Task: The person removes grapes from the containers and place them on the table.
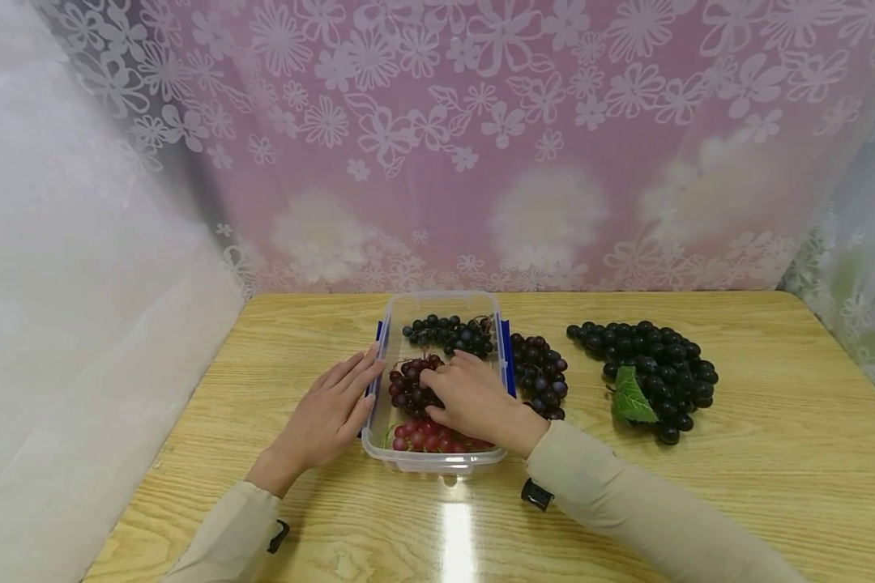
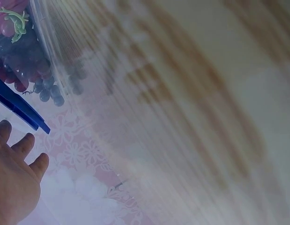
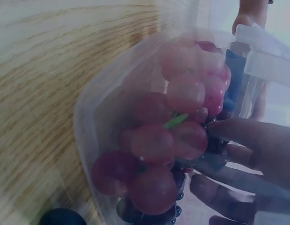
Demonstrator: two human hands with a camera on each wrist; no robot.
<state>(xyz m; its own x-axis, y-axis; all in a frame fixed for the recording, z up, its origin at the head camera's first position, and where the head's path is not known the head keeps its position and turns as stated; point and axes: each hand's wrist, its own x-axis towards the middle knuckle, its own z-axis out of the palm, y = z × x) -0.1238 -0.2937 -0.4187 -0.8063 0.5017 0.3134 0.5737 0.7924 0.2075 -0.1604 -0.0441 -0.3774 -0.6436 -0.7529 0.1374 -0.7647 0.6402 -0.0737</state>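
A clear plastic box (image 1: 437, 463) with blue clips stands mid-table. It holds three grape bunches: black ones (image 1: 448, 332) at the far end, dark red ones (image 1: 407, 389) in the middle and bright red ones (image 1: 424, 437) nearest me. My right hand (image 1: 445, 379) reaches into the box and its curled fingers grip the dark red bunch. The right wrist view shows the bright red grapes (image 3: 182, 93) against the box wall (image 3: 102, 122), with my fingers (image 3: 243, 133) round dark grapes behind them. My left hand (image 1: 357, 380) lies flat, its straight fingers against the box's left side near a blue clip (image 2: 20, 110).
A dark purple bunch (image 1: 541, 376) lies on the wooden table (image 1: 773, 453) just right of the box. Further right is a large black bunch (image 1: 659, 364) with a green leaf (image 1: 630, 397). A flowered curtain (image 1: 481, 146) closes off the back and a white drape the left.
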